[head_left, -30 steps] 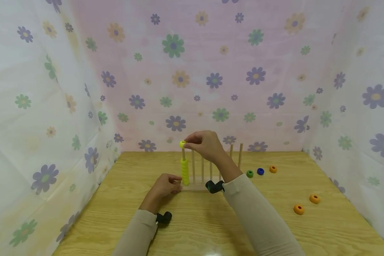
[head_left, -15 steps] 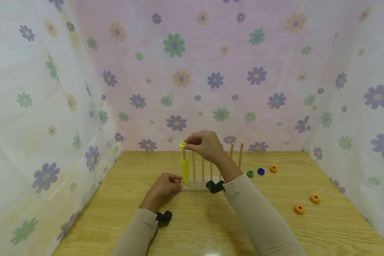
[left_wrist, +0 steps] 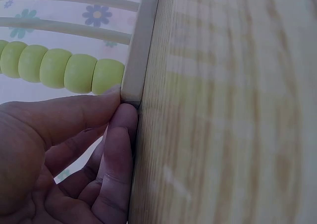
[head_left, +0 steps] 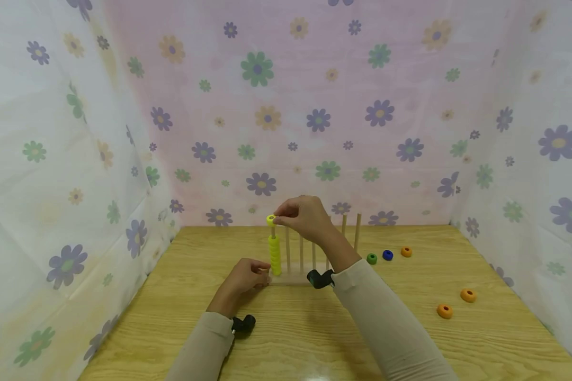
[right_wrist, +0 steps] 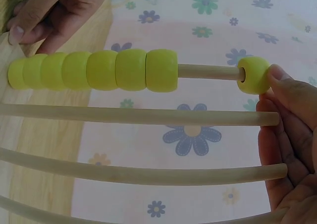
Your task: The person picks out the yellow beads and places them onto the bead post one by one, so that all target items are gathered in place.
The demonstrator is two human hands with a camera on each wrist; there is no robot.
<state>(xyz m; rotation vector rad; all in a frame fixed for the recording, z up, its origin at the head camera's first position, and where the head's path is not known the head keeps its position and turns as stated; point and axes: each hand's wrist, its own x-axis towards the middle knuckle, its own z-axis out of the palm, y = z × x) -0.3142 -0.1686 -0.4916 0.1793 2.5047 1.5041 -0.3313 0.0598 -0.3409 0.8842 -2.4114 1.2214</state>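
Note:
In my right hand (head_left: pixel 310 218) thumb and fingers pinch a yellow bead (right_wrist: pixel 254 75), which sits around the top of the leftmost wooden peg (right_wrist: pixel 210 71). A bare stretch of that peg separates it from a stack of several yellow beads (head_left: pixel 274 255) reaching down to the base. My left hand (head_left: pixel 242 278) pinches the left end of the wooden base (left_wrist: pixel 141 50) between thumb and fingers, beside the lowest bead. To the right, several bare pegs (right_wrist: pixel 143 116) rise from the same base. My right hand and wrist hide part of them in the head view.
Right of the rack lie a green bead (head_left: pixel 372 259), a blue bead (head_left: pixel 387 255) and an orange bead (head_left: pixel 407 252). Two more beads, a nearer orange one (head_left: pixel 445 310) and its orange neighbour (head_left: pixel 468 295), rest farther right on the wooden table (head_left: pixel 181 307). Flowered cloth (head_left: pixel 286 79) surrounds the table.
The pinched yellow bead has come down slightly onto the peg's top, my right hand with it. My left hand keeps its hold on the base.

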